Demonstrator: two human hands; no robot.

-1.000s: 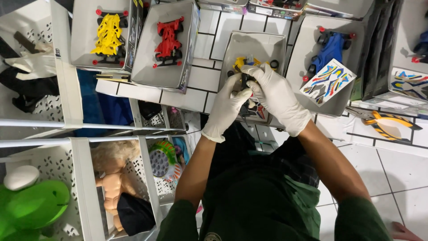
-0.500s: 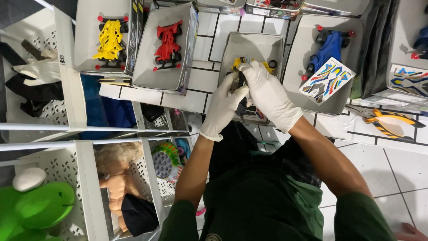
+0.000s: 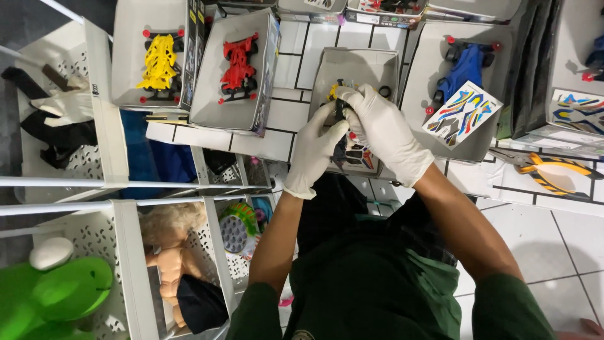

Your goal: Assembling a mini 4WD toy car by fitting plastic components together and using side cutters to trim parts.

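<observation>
Over the grey box (image 3: 371,63), both my gloved hands close on the toy car (image 3: 340,110).
Left hand (image 3: 313,150) grips its dark body from below; right hand (image 3: 385,129) pinches the top. I judge it best to hold the chassis steady and press lightly, keeping small parts above the box.

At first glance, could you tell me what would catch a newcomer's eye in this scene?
Two white-gloved hands, left hand and right hand, meet at centre, gripping a small dark toy car part over an open grey box. To the left, boxes display a yellow toy racing car and a red toy racing car; a blue toy racing car sits to the right.
</observation>
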